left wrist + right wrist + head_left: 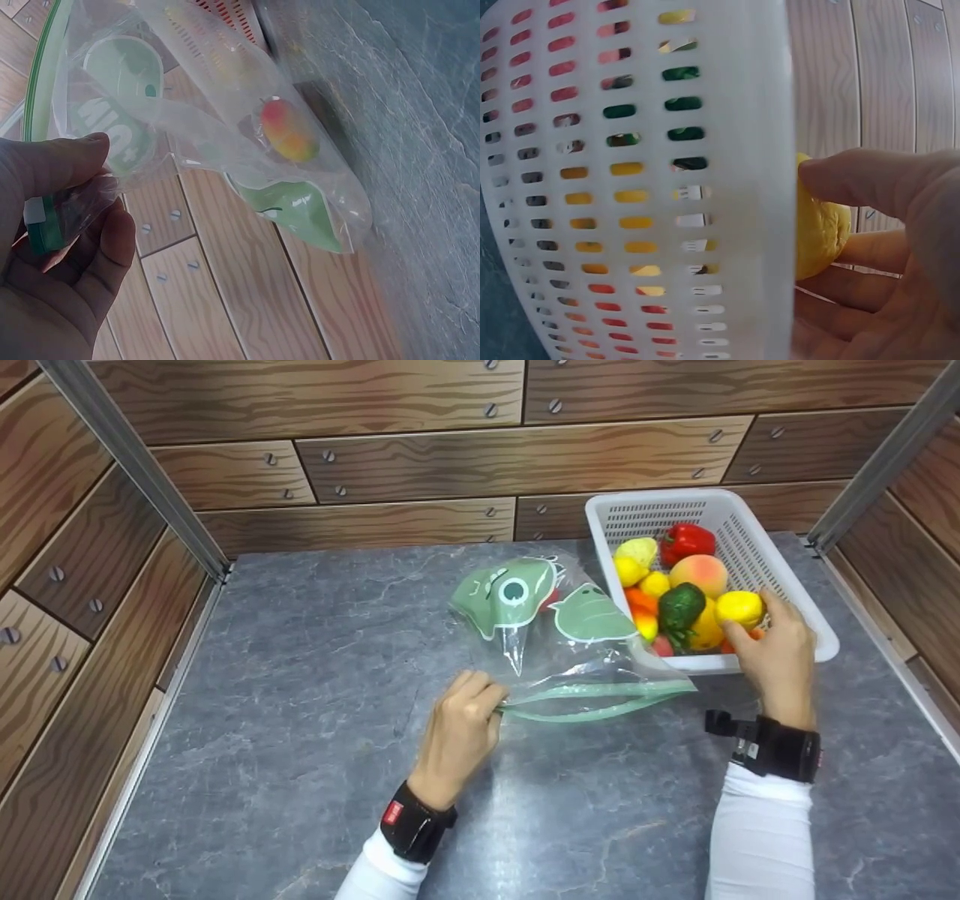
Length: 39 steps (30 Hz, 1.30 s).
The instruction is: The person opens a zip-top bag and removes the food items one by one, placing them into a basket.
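My left hand pinches one end of the green zip edge of a clear resealable bag. The bag has green cartoon shapes printed on it, and its mouth gapes slightly toward me. Inside, a red and yellow mango-like fruit shows in the left wrist view. Over the near right part of a white slotted basket, my right hand grips a yellow lemon between thumb and fingers. The right wrist view has this lemon at the basket's rim, partly hidden by the wall.
In the basket lie a red bell pepper, a peach, a dark green vegetable and several yellow and orange pieces. Wood-patterned panels wall in the grey marbled table at the back and sides.
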Each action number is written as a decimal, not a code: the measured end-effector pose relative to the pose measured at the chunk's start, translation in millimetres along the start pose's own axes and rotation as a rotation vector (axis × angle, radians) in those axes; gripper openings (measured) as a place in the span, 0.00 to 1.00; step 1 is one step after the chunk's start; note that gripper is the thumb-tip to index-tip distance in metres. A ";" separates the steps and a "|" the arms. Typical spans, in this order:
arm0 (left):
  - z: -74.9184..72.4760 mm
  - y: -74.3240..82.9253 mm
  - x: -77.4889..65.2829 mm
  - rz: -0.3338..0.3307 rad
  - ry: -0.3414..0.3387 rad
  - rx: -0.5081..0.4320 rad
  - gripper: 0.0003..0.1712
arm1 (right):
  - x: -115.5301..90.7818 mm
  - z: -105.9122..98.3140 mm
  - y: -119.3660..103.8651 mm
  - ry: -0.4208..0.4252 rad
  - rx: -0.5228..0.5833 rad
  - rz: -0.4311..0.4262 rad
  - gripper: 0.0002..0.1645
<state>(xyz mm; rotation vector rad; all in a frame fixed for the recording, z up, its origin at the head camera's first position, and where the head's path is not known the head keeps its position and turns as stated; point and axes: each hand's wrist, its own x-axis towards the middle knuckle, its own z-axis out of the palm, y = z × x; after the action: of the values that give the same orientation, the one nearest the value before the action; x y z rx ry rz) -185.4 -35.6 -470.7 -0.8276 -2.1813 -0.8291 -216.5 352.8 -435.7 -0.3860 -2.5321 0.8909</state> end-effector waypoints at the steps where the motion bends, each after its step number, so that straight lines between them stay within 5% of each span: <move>1: 0.0 0.1 0.0 0.000 -0.001 -0.001 0.10 | 0.4 0.0 0.9 -0.010 -0.002 0.006 0.40; 15: 2.0 -1.2 0.0 0.012 0.021 0.022 0.11 | -5.0 2.3 -13.9 -0.014 0.037 -0.095 0.28; 27: 0.9 -0.8 0.4 0.009 0.021 0.012 0.09 | -26.6 0.1 -56.4 0.024 0.238 -0.370 0.17; 39: 1.4 -1.5 0.0 0.015 0.015 0.008 0.10 | -59.0 -16.8 -95.3 -0.232 0.264 -0.581 0.19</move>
<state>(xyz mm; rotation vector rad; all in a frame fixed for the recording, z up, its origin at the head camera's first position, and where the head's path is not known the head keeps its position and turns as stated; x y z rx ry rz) -187.0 -35.5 -472.0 -0.8308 -2.1615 -0.8155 -168.2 266.6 -380.1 0.5369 -2.4582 1.0464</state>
